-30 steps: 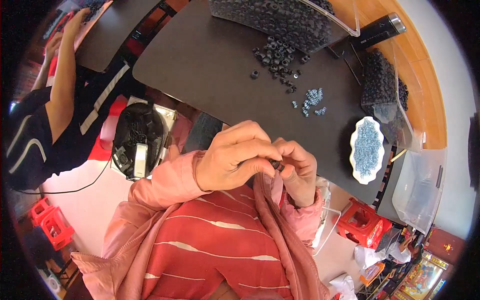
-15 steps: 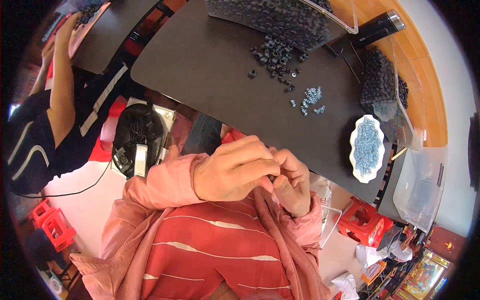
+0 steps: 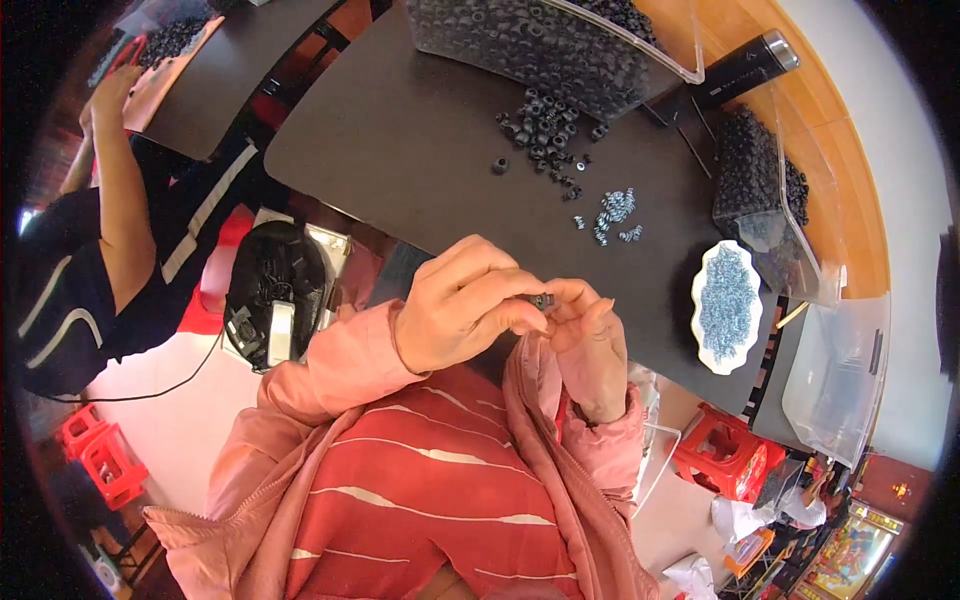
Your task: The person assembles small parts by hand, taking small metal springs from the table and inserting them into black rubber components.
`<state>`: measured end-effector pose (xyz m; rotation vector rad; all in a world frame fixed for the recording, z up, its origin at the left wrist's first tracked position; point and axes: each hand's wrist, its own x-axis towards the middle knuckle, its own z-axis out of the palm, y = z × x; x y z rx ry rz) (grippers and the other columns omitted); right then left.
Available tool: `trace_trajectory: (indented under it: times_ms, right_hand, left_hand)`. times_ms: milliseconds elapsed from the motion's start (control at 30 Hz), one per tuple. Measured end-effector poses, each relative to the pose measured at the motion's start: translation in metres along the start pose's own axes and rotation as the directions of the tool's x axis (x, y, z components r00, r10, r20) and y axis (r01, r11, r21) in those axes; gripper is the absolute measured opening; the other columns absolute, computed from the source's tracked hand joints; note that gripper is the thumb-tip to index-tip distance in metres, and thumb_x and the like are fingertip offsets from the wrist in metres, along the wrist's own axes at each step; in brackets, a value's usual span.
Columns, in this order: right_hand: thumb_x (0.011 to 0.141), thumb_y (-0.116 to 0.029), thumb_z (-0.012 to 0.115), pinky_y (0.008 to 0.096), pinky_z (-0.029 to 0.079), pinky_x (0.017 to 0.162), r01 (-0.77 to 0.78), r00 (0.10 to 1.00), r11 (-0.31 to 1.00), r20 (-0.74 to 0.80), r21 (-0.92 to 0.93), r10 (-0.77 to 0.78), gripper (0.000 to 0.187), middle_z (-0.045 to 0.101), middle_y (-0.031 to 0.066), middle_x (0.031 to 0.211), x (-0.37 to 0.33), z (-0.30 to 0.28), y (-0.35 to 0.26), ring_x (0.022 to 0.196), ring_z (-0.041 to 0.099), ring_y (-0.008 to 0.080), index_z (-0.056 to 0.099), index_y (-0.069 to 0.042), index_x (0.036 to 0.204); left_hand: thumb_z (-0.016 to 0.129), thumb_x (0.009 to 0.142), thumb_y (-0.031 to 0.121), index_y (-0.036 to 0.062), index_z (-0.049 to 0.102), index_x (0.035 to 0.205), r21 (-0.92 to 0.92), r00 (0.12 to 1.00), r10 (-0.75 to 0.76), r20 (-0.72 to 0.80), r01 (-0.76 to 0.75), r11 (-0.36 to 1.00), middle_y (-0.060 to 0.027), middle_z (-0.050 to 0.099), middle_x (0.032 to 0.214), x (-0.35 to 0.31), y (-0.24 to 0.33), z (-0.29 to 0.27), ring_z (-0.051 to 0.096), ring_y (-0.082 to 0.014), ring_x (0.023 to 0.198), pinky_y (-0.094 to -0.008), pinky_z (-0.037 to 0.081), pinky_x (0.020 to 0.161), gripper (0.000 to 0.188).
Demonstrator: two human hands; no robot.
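Note:
In front of my chest my two hands meet at a small dark part (image 3: 541,300), too tiny to make out fully. My left hand (image 3: 462,305) pinches it between thumb and fingertips. From the other side my right hand (image 3: 588,345) has its bent fingertips against the same part, its thumb raised. Beyond them on the dark table (image 3: 400,150) lies a loose heap of small black plastic parts (image 3: 540,128), rounded and hollow. Closer to my hands is a little group of small metal springs (image 3: 614,210). A white scalloped dish (image 3: 700,310) full of similar springs stands to the right.
Clear bins of black parts (image 3: 530,50) (image 3: 750,170) stand at the back and right, near a black flask (image 3: 745,72). A black bag (image 3: 275,280) sits at my left, beside another person (image 3: 90,240). Red stools (image 3: 725,455) are on the floor.
Both hands have risen slightly away from my chest. My right fingers have opened out somewhat, and the small dark part now shows between the fingertips.

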<state>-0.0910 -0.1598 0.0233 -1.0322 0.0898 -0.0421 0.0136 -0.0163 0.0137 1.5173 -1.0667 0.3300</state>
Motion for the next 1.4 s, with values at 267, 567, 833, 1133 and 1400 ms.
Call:
trace_trajectory:
  times_ms: [267, 567, 833, 1133, 1400]
  right_hand:
    - [0.099, -0.044, 0.032, 0.0314, 0.046, 0.081, -0.007, 0.995, 0.998, -0.103, -0.056, 0.002, 0.054, 0.058, 0.0116, 0.099, 0.003, 0.000, -0.002, 0.088, 0.057, 0.0180, 0.053, 0.005, 0.109]
    - [0.098, -0.025, 0.046, 0.0227, 0.043, 0.076, -0.019, 0.985, 0.968, -0.173, -0.249, -0.025, 0.030, 0.059, 0.0026, 0.090, 0.003, -0.002, 0.002, 0.083, 0.053, 0.0076, 0.057, 0.002, 0.106]
    - [0.087, -0.005, 0.059, 0.0214, 0.046, 0.070, -0.037, 0.949, 0.714, -0.248, -0.700, -0.194, 0.010, 0.063, 0.0023, 0.087, 0.009, -0.012, -0.049, 0.080, 0.058, 0.0079, 0.062, -0.003, 0.097]
    - [0.091, -0.020, 0.057, 0.0325, 0.049, 0.078, -0.370, 0.546, -0.239, -0.002, -0.898, -0.838, 0.031, 0.067, 0.0171, 0.101, 0.058, -0.101, -0.212, 0.086, 0.065, 0.0220, 0.060, 0.002, 0.112]
    - [0.089, -0.020, 0.062, 0.0374, 0.046, 0.089, -0.056, 0.934, -0.128, -0.006, -0.990, -0.358, 0.023, 0.067, 0.0148, 0.104, 0.085, -0.041, -0.086, 0.099, 0.062, 0.0242, 0.066, -0.007, 0.107]
  left_hand:
    - [0.077, 0.065, 0.023, 0.0040, 0.065, 0.087, 0.064, 0.998, 0.063, 0.024, -0.065, 0.996, -0.0051, 0.056, 0.076, 0.004, -0.002, 0.003, 0.055, -0.0211, 0.062, -0.0295, 0.045, 0.053, 0.031]
    - [0.076, 0.066, 0.023, 0.0040, 0.065, 0.089, 0.068, 0.997, 0.067, 0.049, -0.070, 0.995, -0.0047, 0.056, 0.076, 0.003, -0.004, 0.006, 0.055, -0.0213, 0.065, -0.0303, 0.046, 0.054, 0.031]
    - [0.076, 0.069, 0.020, 0.0049, 0.065, 0.088, -0.010, 0.998, -0.027, 0.058, 0.028, 1.000, -0.0052, 0.056, 0.076, 0.001, -0.011, 0.009, 0.055, -0.0222, 0.065, -0.0322, 0.046, 0.056, 0.027]
    - [0.069, 0.079, 0.007, 0.0013, 0.066, 0.079, -0.017, 0.959, -0.276, 0.068, 0.278, 0.961, -0.0078, 0.058, 0.069, 0.000, -0.031, 0.011, 0.053, -0.0152, 0.056, -0.0265, 0.041, 0.051, 0.006]
    - [0.071, 0.078, 0.008, 0.0016, 0.066, 0.078, 0.005, 0.945, -0.315, 0.086, 0.316, 0.949, -0.0082, 0.059, 0.070, -0.002, -0.034, 0.008, 0.055, -0.0171, 0.055, -0.0267, 0.041, 0.049, 0.008]
